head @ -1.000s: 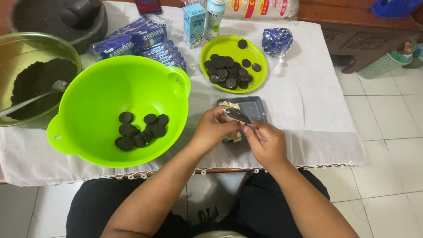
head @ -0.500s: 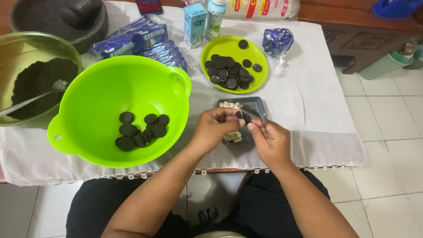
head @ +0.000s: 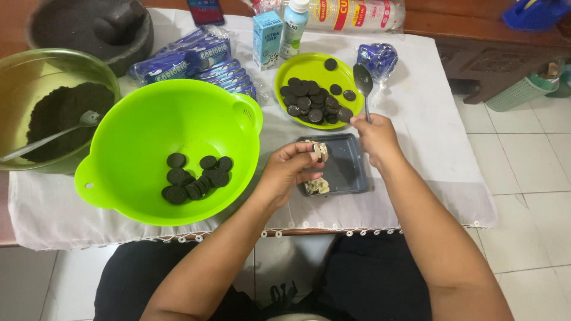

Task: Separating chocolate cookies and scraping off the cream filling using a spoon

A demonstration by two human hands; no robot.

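My left hand (head: 289, 171) pinches a dark cookie half smeared with white cream (head: 320, 150) over a small dark grey tray (head: 347, 168). A lump of scraped cream (head: 317, 186) lies at the tray's near left corner. My right hand (head: 376, 134) grips a metal spoon (head: 363, 84) by the handle, bowl pointing away, lifted above the tray's far right edge and next to a small green plate (head: 315, 66) of whole dark sandwich cookies. A big green bowl (head: 172, 142) at my left holds several scraped dark cookie halves (head: 195, 178).
An olive bowl (head: 41, 71) with dark crumbs and a spoon sits far left, a stone mortar (head: 89, 27) behind it. Blue cookie packs (head: 190, 56), a small milk carton (head: 267, 39), a bottle (head: 294, 27) and a crumpled blue wrapper (head: 376, 58) line the back.
My hands were together scraping the cookie with the spoon over the tray. Now the right hand has lifted the spoon up and to the right, away from the cookie.
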